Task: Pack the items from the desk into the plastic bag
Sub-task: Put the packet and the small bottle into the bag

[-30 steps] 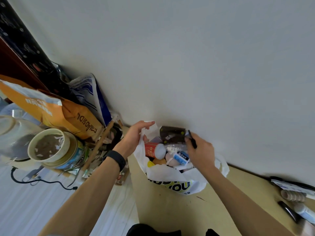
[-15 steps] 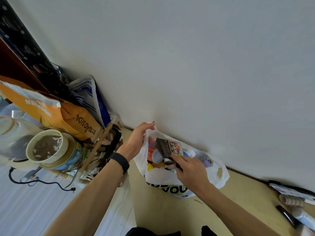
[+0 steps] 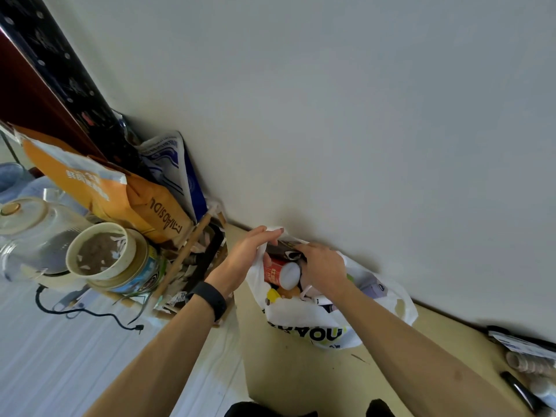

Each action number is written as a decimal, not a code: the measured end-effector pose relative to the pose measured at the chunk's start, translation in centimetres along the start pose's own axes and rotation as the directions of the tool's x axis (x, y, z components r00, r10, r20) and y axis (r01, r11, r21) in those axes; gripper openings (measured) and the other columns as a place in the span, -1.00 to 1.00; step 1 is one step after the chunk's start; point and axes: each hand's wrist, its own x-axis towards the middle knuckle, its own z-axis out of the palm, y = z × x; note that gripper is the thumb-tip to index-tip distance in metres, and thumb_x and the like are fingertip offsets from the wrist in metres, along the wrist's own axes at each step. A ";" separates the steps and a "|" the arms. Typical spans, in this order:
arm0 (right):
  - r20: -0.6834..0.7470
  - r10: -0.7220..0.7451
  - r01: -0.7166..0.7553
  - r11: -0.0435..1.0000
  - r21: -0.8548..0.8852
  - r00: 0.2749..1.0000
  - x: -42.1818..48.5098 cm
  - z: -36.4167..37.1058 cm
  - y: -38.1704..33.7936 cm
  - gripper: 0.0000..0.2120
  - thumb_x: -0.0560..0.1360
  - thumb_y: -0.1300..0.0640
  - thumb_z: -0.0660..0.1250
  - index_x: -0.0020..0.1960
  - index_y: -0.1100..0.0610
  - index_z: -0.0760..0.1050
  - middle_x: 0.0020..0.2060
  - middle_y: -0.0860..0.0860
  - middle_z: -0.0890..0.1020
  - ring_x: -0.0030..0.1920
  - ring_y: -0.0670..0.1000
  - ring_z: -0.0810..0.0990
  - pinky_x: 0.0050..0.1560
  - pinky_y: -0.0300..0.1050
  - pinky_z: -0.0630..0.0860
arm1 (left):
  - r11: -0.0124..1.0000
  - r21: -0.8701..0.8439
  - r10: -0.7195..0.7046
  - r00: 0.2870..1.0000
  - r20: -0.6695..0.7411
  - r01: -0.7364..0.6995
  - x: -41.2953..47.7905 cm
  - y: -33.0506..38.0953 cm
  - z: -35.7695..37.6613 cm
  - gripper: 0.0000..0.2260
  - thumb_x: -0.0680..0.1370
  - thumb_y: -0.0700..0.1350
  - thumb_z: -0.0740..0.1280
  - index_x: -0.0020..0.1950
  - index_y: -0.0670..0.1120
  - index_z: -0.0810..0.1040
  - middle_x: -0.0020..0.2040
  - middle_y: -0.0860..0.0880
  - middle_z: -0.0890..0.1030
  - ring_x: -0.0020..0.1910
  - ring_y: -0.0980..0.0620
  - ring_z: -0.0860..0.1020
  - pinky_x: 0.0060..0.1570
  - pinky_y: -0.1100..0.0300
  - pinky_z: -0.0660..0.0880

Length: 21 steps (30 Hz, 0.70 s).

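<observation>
A white plastic bag [image 3: 304, 316] with yellow lettering stands on the yellowish desk [image 3: 301, 377] against the wall. My left hand [image 3: 245, 260] pinches the bag's left rim and holds the mouth wide. Reaching into that mouth, my right hand [image 3: 323, 270] grips a dark packet [image 3: 284, 249] and pushes it down among the contents. A red can with a white cap [image 3: 281, 274] lies at the top of the bag, with a yellow cap and other small items beneath it. My right fingertips are hidden inside the bag.
Left of the bag stand an orange paper bag [image 3: 120, 194], a blue-white sack [image 3: 177, 170], a round tin [image 3: 120, 263] and a glass kettle [image 3: 27, 236]. A black cable [image 3: 84, 311] trails over the white cloth. Small items [image 3: 526, 365] lie on the desk's right end.
My right hand has carried the dark packet from above the bag down into its mouth. My left hand has kept its hold on the rim.
</observation>
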 end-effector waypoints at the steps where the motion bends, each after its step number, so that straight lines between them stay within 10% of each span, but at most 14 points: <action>1: 0.039 -0.012 0.009 0.997 0.081 0.999 0.1 -0.4 0.2 -0.56 0.56 0.08 0.23 0.43 -0.17 0.39 0.28 -0.04 0.54 0.18 0.11 0.57 0.08 -0.03 0.52 | 1.000 0.017 0.000 1.000 -0.001 0.000 -0.1 -0.1 -0.1 -0.59 0.33 0.31 0.50 -0.26 -0.04 0.63 0.38 -0.08 0.48 0.22 -0.11 0.57 0.32 -0.15 0.43; 7: -0.121 0.292 -0.180 0.814 0.552 0.949 -2.3 -3.6 3.0 -0.58 0.50 0.21 0.23 0.35 0.05 0.46 0.21 0.02 0.54 0.11 0.08 0.61 0.17 0.02 0.53 | 0.979 0.197 0.059 0.998 -0.018 -0.054 -1.3 0.2 0.7 -0.58 0.49 0.11 0.43 0.12 -0.21 0.57 0.10 -0.22 0.63 0.11 -0.21 0.60 0.22 -0.20 0.50; 10: -0.032 0.626 -0.239 0.343 0.908 0.779 -3.9 -4.5 4.2 -0.82 0.60 0.06 0.23 0.09 0.10 0.57 -0.07 -0.01 0.63 -0.33 -0.01 0.67 -0.11 -0.03 0.59 | 0.941 0.333 0.087 0.994 -0.058 -0.063 -1.2 -0.1 1.2 -0.64 0.53 0.10 0.39 0.11 -0.18 0.56 0.05 -0.20 0.63 0.05 -0.17 0.61 0.14 -0.13 0.53; 14: 0.182 0.747 -0.080 -0.170 0.982 0.639 -4.0 -4.1 3.8 -0.70 0.64 -0.03 0.23 -0.12 0.18 0.47 -0.33 0.05 0.55 -0.40 -0.01 0.60 -0.14 0.00 0.56 | 0.919 0.387 0.122 0.988 -0.097 -0.076 -1.2 -0.5 1.8 -0.76 0.57 0.04 0.36 0.10 -0.10 0.54 -0.01 -0.09 0.65 -0.03 -0.04 0.63 0.05 0.00 0.57; 21: 0.081 0.668 -0.317 0.240 0.917 0.740 -3.4 -0.2 -1.6 -0.68 0.63 -0.12 0.19 -0.02 0.13 0.50 -0.24 0.00 0.64 -0.17 0.05 0.60 -0.22 -0.07 0.43 | 0.900 0.422 0.192 0.970 -0.149 -0.113 -1.9 -0.7 1.3 -0.80 0.57 0.03 0.35 0.06 -0.08 0.56 -0.06 -0.04 0.67 -0.14 0.06 0.65 -0.07 0.10 0.59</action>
